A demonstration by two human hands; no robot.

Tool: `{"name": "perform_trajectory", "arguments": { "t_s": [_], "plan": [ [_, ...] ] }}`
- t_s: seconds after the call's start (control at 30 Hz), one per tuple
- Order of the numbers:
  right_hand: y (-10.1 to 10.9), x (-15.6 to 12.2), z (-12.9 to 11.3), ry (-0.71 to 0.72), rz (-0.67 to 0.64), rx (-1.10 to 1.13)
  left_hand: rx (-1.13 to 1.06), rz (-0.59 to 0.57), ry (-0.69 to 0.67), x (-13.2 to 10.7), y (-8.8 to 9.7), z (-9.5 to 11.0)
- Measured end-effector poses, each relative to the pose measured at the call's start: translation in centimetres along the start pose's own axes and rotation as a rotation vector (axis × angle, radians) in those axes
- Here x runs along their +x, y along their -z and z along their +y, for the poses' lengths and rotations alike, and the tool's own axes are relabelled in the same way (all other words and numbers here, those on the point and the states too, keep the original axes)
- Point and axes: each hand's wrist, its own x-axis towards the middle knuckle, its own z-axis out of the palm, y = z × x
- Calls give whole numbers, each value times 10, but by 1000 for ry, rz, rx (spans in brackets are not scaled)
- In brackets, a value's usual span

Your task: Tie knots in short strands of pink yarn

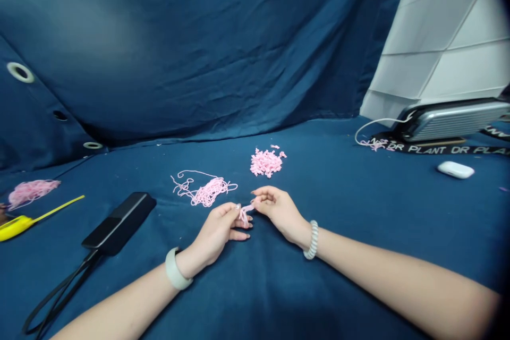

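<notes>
In the head view, the left hand [215, 229] is nearly closed, thumb and forefinger pinching a short length of pink yarn [246, 211]. The right hand [278, 211] is half curled, its fingertips [257, 203] on the same piece. Near both hands, a heap of pink yarn snippets [266, 163] and a tangled pink strand [204, 193] lie on dark blue cloth [319, 191].

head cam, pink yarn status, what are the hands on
Left hand and right hand pinching a short pink yarn strand. Loose yarn tangle and cut-piece pile ahead. Black flat case off left hand, not touching.
</notes>
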Motion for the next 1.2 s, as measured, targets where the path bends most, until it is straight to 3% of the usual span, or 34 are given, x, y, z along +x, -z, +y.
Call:
{"name": "perform_trajectory", "arguments": {
  "t_s": [0.2,0.77,0.93,1.2],
  "plan": [
    [-2,-5,-4,9,8,-22,80,-30,-12,0,-2,1],
    [1,-3,3,146,96,-51,11,12,-79,1,-4,-5],
    [0,-4,2,96,-30,-85,5,16,-80,-1,-3,-5],
    [-5,-6,1,155,-123,-421,34,26,-120,-5,-11,-4]
  ]
}}
